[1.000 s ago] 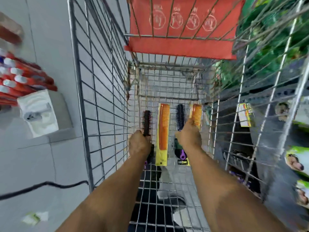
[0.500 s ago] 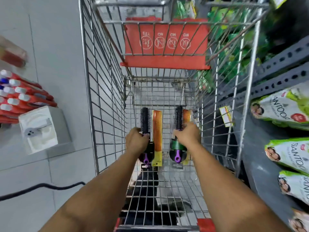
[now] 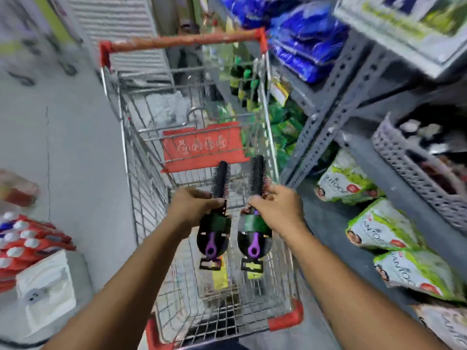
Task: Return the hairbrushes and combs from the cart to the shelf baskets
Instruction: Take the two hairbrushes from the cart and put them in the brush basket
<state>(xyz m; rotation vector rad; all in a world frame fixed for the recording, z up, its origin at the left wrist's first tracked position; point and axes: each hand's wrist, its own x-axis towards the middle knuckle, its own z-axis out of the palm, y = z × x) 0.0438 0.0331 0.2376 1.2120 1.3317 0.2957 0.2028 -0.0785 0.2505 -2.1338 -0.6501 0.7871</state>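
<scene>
My left hand (image 3: 192, 207) grips a round black hairbrush (image 3: 220, 181) with a purple handle on a black and green card, held above the wire cart (image 3: 141, 188). Beside it, my right hand (image 3: 277, 207) holds a second round black hairbrush (image 3: 257, 175) of the same kind. Both brushes point bristles away from me, clear of the cart floor. A yellow comb card (image 3: 219, 275) shows on the cart floor below the brushes. A grey perforated shelf basket (image 3: 414, 173) sits at the right on the metal shelving.
The cart's red child-seat flap (image 3: 202, 150) and red handle (image 3: 184, 41) lie ahead. Grey metal shelving (image 3: 336, 102) stands on the right, with green-and-white bags (image 3: 386, 228) low down and blue packs (image 3: 303, 46) higher. Red-and-white tubes (image 3: 25, 238) and a white box (image 3: 45, 289) sit on the floor at left.
Both hands have lifted the two round brushes up out of the cart. The view has tilted up, bringing the shelves and the grey basket into sight. The combs stay on the cart floor.
</scene>
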